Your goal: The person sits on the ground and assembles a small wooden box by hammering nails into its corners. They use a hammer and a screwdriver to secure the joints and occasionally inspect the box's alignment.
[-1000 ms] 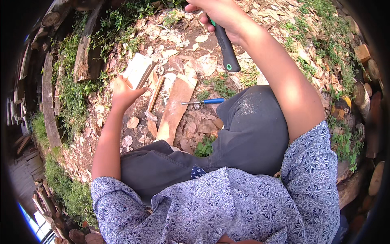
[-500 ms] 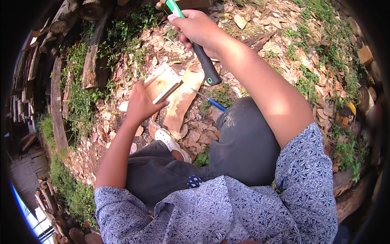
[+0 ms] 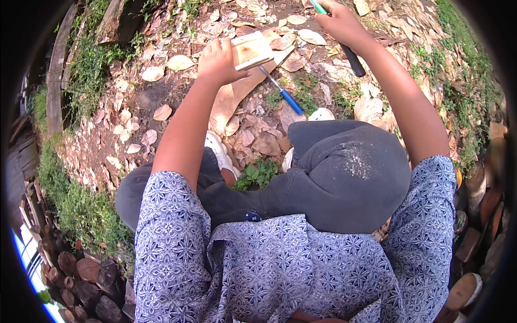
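My left hand [image 3: 216, 63] is closed on the side of a small, pale wooden box-like piece [image 3: 250, 49] with raised strips along its edges. That piece is held over one end of a flat brown board [image 3: 225, 105] on the ground. Farther right, my right hand [image 3: 344, 26] grips a tool with a green shaft and a black handle end [image 3: 353, 61]; its head lies outside the picture. Between my hands and nearer to me, a tool with a blue handle [image 3: 291, 102] and a thin metal shaft rests on the leafy ground, its tip close to the wooden piece.
Dry leaves [image 3: 161, 112] and small green plants [image 3: 257, 173] cover the ground. My bent knees and white shoes [image 3: 218, 153] are close in front. Cut logs [image 3: 89, 269] are stacked at the lower left, with more wood [image 3: 464, 290] at the lower right. A thick timber [image 3: 119, 21] lies at the upper left.
The view has shifted. My right hand and its tool now appear farther right and higher, partly cut off at the top edge. The wooden piece appears higher and turned, still in my left hand.
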A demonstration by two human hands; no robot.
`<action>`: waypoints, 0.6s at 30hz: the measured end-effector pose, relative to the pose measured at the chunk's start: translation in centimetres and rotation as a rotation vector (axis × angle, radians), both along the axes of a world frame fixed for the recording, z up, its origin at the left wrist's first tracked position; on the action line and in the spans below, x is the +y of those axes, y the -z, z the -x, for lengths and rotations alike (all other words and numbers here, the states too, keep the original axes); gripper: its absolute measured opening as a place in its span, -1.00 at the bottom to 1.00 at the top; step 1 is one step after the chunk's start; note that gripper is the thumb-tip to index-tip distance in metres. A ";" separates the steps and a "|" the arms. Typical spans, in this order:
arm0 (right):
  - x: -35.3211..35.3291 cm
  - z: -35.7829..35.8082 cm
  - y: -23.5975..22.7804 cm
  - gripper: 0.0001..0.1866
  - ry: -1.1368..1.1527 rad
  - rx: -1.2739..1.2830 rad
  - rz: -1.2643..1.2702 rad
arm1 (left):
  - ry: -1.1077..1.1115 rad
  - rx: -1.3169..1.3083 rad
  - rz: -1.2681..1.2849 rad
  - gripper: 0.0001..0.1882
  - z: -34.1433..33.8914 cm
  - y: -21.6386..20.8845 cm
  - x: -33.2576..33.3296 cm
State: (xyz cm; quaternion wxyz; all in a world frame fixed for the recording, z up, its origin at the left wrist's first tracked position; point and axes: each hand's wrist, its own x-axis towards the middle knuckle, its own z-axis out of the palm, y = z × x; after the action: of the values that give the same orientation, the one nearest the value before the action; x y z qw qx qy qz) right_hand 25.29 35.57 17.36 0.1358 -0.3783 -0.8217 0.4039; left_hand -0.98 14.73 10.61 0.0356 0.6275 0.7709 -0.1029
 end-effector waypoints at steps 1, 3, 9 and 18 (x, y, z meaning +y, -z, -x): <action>-0.8 -0.8 2.6 -0.51 -0.011 0.011 0.074 | -0.014 -0.057 -0.021 0.29 -1.0 1.6 0.2; -2.7 -2.5 6.7 -0.52 -0.002 0.052 0.197 | -0.025 -0.155 -0.090 0.29 -2.1 4.9 0.2; -7.1 -3.5 10.5 -0.40 0.086 0.049 0.560 | -0.071 -0.328 -0.061 0.26 -1.6 10.6 0.5; -9.4 -2.3 16.9 -0.49 0.094 -0.073 0.475 | 0.061 -0.589 -0.184 0.12 0.3 13.0 2.0</action>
State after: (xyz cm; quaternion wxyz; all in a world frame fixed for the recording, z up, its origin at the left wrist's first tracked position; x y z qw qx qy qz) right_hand 27.60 26.20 0.41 0.0321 -0.4516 -0.6896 0.5652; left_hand -1.33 16.69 -2.41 0.1975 0.6539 0.7142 0.1527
